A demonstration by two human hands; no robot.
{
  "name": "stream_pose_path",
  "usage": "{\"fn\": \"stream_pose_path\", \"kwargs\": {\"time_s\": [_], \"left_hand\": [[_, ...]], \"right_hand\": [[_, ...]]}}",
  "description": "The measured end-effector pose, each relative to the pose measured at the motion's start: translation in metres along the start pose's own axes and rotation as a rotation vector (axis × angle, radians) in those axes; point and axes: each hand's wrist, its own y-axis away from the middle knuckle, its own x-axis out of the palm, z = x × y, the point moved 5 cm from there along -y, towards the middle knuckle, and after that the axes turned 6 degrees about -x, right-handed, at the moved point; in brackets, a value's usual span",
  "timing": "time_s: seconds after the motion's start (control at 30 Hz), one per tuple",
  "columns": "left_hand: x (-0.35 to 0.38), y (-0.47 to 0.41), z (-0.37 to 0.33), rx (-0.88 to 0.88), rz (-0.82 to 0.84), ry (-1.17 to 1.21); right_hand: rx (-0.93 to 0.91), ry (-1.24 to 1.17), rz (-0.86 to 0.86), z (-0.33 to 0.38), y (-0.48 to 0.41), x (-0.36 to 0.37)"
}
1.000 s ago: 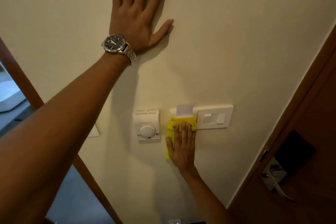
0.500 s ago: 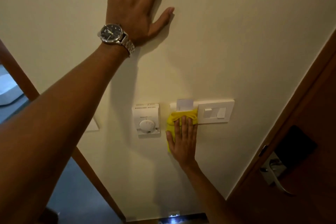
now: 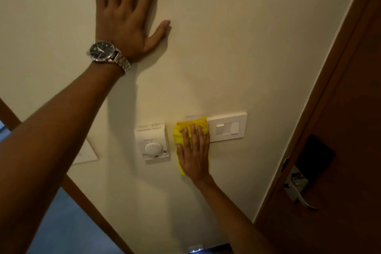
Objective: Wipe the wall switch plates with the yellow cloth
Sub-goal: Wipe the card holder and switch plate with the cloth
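My right hand (image 3: 193,152) lies flat against the cream wall and presses the yellow cloth (image 3: 179,133) over the key-card holder plate, which is almost fully hidden. The cloth's right edge touches the white switch plate (image 3: 227,128) with its two rockers. A white thermostat (image 3: 152,143) with a round dial sits just left of the cloth. My left hand (image 3: 123,20), with a steel wristwatch (image 3: 103,50) on the wrist, is spread flat on the wall high above, holding nothing.
A brown wooden door (image 3: 350,109) with a metal lever handle (image 3: 299,189) and a dark lock panel stands at the right. Another white plate (image 3: 86,154) shows partly behind my left forearm. A brown door frame (image 3: 92,208) runs diagonally at lower left.
My right hand has pushed the yellow cloth upward, so it now covers the card holder that stuck out above it. My left hand stays flat on the wall.
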Motion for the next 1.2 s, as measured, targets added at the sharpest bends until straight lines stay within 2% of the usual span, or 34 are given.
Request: {"fn": "stream_pose_path", "kwargs": {"time_s": [0.1, 0.2, 0.4, 0.57, 0.73, 0.9, 1.1, 1.2], "left_hand": [[0.005, -0.001, 0.003, -0.012, -0.011, -0.019], [0.002, -0.001, 0.003, 0.015, -0.027, -0.006], [0.007, -0.002, 0.003, 0.006, -0.041, -0.019], [0.001, -0.004, 0.003, 0.022, -0.026, -0.018], [0.003, -0.002, 0.001, 0.014, -0.036, -0.027], [0.001, -0.004, 0.002, 0.017, -0.038, -0.024], [0.003, -0.004, 0.002, 0.003, -0.063, -0.041], [0.000, -0.005, 0.002, -0.001, -0.046, -0.029]], "right_hand": [[0.033, -0.015, -0.014, 0.006, -0.005, 0.000], [-0.018, 0.042, 0.008, 0.005, 0.019, 0.001], [0.035, 0.002, -0.067, 0.002, -0.017, 0.004], [-0.061, 0.065, -0.038, -0.002, 0.010, 0.008], [-0.097, 0.100, -0.034, -0.004, -0.010, 0.006], [-0.096, 0.113, -0.013, -0.010, 0.018, 0.006], [-0.045, 0.088, -0.037, -0.013, 0.005, 0.012], [-0.063, 0.071, -0.006, -0.014, 0.033, 0.012]]}}
